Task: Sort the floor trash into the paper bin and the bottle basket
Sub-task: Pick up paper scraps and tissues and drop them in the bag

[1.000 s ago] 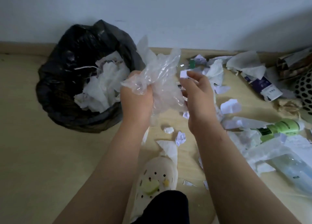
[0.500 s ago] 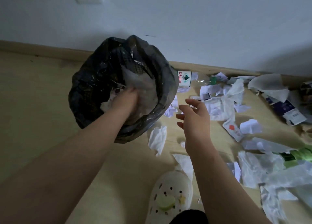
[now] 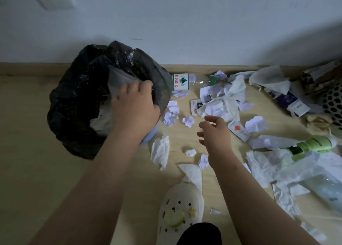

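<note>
The paper bin (image 3: 74, 106), lined with a black bag, stands at the left by the wall with white paper inside. My left hand (image 3: 135, 106) is over its opening, fingers curled on a clear plastic bag (image 3: 118, 78) that sticks up from the bin. My right hand (image 3: 214, 132) hovers above the floor with loose, spread fingers and holds nothing. Below and around it lie crumpled paper balls (image 3: 188, 121) and a white tissue (image 3: 161, 151). A labelled water bottle (image 3: 181, 82) lies right of the bin, and a green bottle (image 3: 314, 145) lies at the right.
A black-and-white dotted basket (image 3: 333, 104) shows at the right edge. A clear bottle (image 3: 329, 193) lies under plastic at lower right. Paper, cartons and wrappers cover the floor's right half. My white clog (image 3: 181, 211) is at the bottom centre.
My left hand carried the clear plastic bag from mid-air into the bin and now sits higher at its opening. My right hand let go of the bag and dropped toward the floor.
</note>
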### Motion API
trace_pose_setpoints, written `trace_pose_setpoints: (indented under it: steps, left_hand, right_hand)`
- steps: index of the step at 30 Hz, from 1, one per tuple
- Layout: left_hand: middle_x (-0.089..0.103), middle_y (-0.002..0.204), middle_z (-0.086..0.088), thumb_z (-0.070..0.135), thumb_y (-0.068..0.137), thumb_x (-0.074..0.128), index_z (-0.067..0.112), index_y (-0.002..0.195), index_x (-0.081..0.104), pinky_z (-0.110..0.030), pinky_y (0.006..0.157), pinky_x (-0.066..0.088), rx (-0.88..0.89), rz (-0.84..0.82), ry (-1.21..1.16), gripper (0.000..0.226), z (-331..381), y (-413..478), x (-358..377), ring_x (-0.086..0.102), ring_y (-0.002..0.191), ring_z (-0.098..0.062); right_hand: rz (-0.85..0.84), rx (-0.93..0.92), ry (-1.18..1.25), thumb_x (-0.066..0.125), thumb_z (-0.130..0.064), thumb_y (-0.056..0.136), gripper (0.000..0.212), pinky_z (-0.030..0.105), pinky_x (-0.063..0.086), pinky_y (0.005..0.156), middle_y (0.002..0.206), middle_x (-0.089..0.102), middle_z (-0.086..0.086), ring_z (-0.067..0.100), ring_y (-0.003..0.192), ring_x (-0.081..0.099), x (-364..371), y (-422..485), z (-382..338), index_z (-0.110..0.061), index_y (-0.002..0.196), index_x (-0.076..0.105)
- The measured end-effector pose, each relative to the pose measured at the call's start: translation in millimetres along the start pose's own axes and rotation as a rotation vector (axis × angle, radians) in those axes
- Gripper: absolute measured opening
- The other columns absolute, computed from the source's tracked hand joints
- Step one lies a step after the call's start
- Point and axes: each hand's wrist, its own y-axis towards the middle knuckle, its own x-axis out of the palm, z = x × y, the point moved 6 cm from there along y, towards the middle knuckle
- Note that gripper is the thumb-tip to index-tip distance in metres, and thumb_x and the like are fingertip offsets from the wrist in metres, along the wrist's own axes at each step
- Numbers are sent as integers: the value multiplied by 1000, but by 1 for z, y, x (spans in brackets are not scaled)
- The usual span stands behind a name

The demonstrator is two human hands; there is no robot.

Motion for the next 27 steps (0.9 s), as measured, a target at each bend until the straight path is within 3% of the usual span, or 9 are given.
trace_pose_setpoints:
  steps: [2,4,7,10,13,15,20,24,27]
  left_hand:
    - [50,131,-7,11,86,50,12,127,49,-40,100,33,125,177,-169,41,32,-13,-8,40,126,-28]
    - [58,121,-8,6,86,50,9,121,56,-36,95,37,240,212,-307,35,69,-22,0,46,118,-28]
    - [56,124,-3,12,91,48,17,122,56,-31,93,37,344,-44,-406,32,114,-29,49,46,119,-20]
    - [52,128,-2,15,93,47,19,123,55,-31,93,42,324,-383,-420,32,137,-41,115,48,119,-19]
    - [47,133,-3,19,91,48,19,126,52,-34,93,43,306,-543,-214,35,139,-58,170,46,121,-24]
    - [37,140,-3,23,89,50,22,130,46,-36,98,39,257,-589,-47,41,132,-73,194,38,127,-27]
    - [12,153,-3,28,88,46,28,137,30,-49,110,24,52,-548,96,52,101,-100,222,18,139,-29]
    - [28,144,-8,18,85,47,21,136,33,-33,100,33,121,-482,-28,53,103,-111,236,32,128,-28]
    - [29,144,-3,10,87,44,23,138,36,-32,99,33,203,-448,-38,53,109,-115,238,32,129,-25]
  right_hand:
    - [9,8,-22,47,-9,90,22,27,46,69,91,53,-4,10,71,55,-12,5,4,-19,109,51]
    - [38,9,-37,47,-9,89,23,29,48,71,90,54,-5,12,73,55,-33,10,9,-20,109,51]
    - [95,8,-68,48,-11,88,23,35,48,79,91,55,-5,15,77,56,-68,18,18,-19,108,52]
    - [181,24,-59,47,-8,88,21,29,45,65,84,55,-5,13,66,54,-109,17,39,-16,106,53]
    - [293,48,-151,48,-9,88,19,29,40,69,84,58,-3,13,67,53,-149,10,68,-19,102,53]
    - [378,93,-232,47,-9,88,21,27,36,75,91,57,-1,18,80,52,-172,2,88,-20,105,54]
    - [467,78,-517,51,-8,84,30,36,38,94,119,55,10,28,113,48,-202,-11,121,-12,112,60]
    - [504,53,-589,53,-9,84,29,42,38,99,121,53,11,29,115,45,-215,-13,124,-14,112,61]
    - [407,46,-599,53,-11,85,28,36,41,92,118,54,7,26,110,50,-208,-9,128,-17,111,60]
